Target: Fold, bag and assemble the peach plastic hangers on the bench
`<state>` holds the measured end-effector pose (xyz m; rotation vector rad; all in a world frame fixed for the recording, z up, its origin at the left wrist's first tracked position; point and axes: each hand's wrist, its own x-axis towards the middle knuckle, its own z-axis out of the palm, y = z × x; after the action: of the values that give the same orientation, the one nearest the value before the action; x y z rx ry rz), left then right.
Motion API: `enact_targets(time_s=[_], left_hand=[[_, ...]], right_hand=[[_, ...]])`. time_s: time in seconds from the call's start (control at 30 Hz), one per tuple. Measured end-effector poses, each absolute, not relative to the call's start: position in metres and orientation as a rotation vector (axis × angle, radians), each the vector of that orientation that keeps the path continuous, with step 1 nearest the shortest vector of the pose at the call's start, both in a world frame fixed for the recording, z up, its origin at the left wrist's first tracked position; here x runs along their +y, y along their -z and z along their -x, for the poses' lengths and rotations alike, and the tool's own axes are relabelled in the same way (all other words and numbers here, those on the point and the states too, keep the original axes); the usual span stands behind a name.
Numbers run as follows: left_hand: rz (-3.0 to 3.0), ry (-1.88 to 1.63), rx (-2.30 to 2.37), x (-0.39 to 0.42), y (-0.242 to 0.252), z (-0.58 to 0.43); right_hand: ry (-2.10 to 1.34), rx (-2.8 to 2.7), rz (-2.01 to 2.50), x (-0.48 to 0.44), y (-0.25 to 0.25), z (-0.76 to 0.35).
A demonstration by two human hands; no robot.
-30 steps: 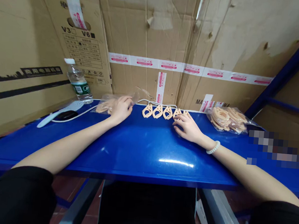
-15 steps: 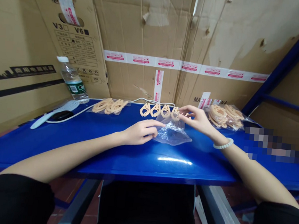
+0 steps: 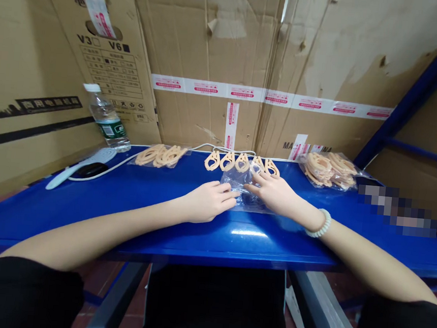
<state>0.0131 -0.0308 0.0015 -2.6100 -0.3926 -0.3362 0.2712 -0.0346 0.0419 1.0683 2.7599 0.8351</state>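
Observation:
A clear plastic bag (image 3: 243,201) lies crumpled on the blue table between my hands. My left hand (image 3: 211,202) is at its left side, the fingers curled and closed on the edge of the film. Over the bag's upper right part rests my right hand (image 3: 275,193), palm down, fingers apart and touching the film. Just behind stands a row of several beige teardrop-shaped pieces with round holes (image 3: 227,162). The rightmost beige piece (image 3: 271,167) is partly covered by my right fingers, and the bag's top edge overlaps some of the others.
Bagged beige pieces lie at the back left (image 3: 161,155) and back right (image 3: 327,169). A water bottle (image 3: 109,124), a pale blue long-handled object (image 3: 78,168), a dark oval object (image 3: 92,170) and a white cable (image 3: 124,165) are at left. Cardboard (image 3: 213,46) walls the back.
My right hand has let go of the rightmost beige piece and come down and left onto the bag. My left hand has shifted slightly nearer me; the bag has moved left.

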Motion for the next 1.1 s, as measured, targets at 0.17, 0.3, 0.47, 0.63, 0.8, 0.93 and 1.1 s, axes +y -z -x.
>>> enact_targets(time_s=[0.17,0.3,0.47,0.63,0.8,0.93,1.1], left_hand=[[2.791,0.347,-0.471,-0.039,-0.010,-0.012],[3.157,0.729,-0.403,-0.043,-0.021,-0.011],[3.290,1.333,-0.539,-0.038,-0.024,-0.012],[3.124,1.654,-0.747,-0.025,-0.016,-0.013],[3.103,1.712,-0.759,-0.019,-0.012,-0.013],[3.112,1.373,-0.825,-0.029,-0.012,-0.015],[3.050,0.794,-0.916,-0.039,0.002,-0.020]], right_hand=[[-0.779,2.716,-1.113,-0.039,-0.043,-0.271],[-0.724,2.734,-1.143,-0.037,-0.041,-0.273],[-0.774,2.778,-1.135,-0.036,-0.039,-0.273],[-0.674,2.869,-1.048,-0.038,-0.043,-0.270],[-0.523,3.081,-0.900,-0.045,-0.047,-0.267],[-0.554,3.142,-0.791,-0.053,-0.045,-0.262],[-0.709,2.932,-0.893,-0.061,-0.041,-0.252]])
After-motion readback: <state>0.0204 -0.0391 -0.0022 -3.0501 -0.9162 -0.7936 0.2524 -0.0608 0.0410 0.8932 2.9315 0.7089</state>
